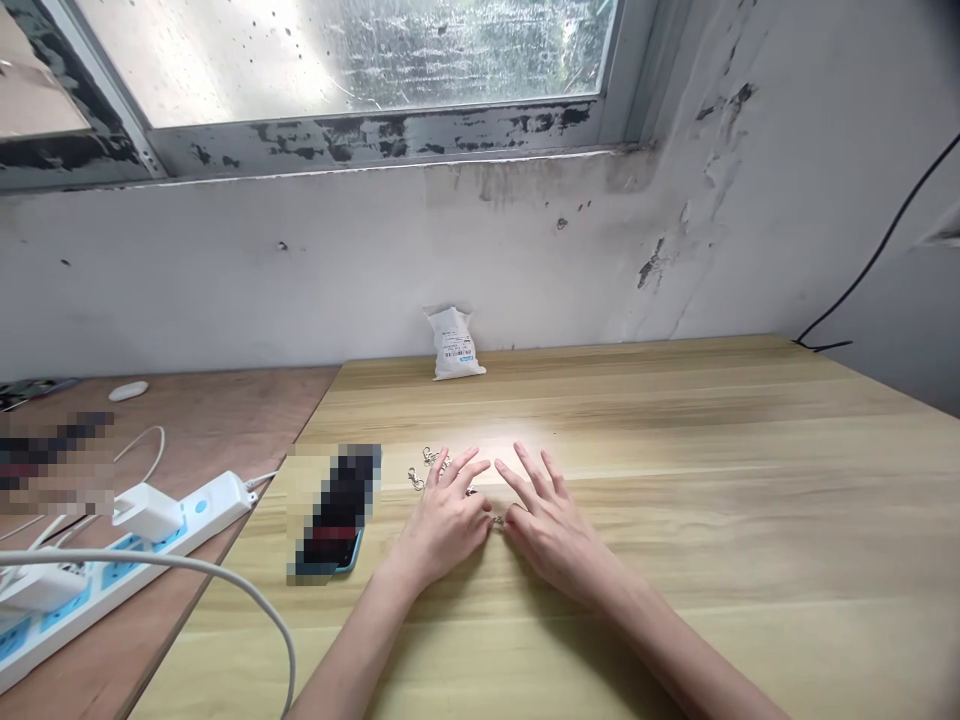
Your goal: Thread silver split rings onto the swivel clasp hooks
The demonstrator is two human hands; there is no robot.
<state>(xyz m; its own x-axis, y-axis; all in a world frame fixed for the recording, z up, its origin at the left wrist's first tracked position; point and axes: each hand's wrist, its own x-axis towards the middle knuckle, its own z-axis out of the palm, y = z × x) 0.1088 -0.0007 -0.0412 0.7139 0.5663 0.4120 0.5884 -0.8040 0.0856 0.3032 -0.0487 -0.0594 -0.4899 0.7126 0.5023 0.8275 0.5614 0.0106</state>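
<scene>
Both my hands rest on the light wooden table, side by side near its middle. My left hand and my right hand have their long fingers stretched forward, while thumbs and forefingers meet in a pinch around a tiny metal piece between them. Several small metal clasps lie on the table just ahead of my left hand's fingertips.
A phone lies left of my left hand. A white power strip with plugs and a white cable sits on the brown table at left. A small white packet leans against the wall below the window.
</scene>
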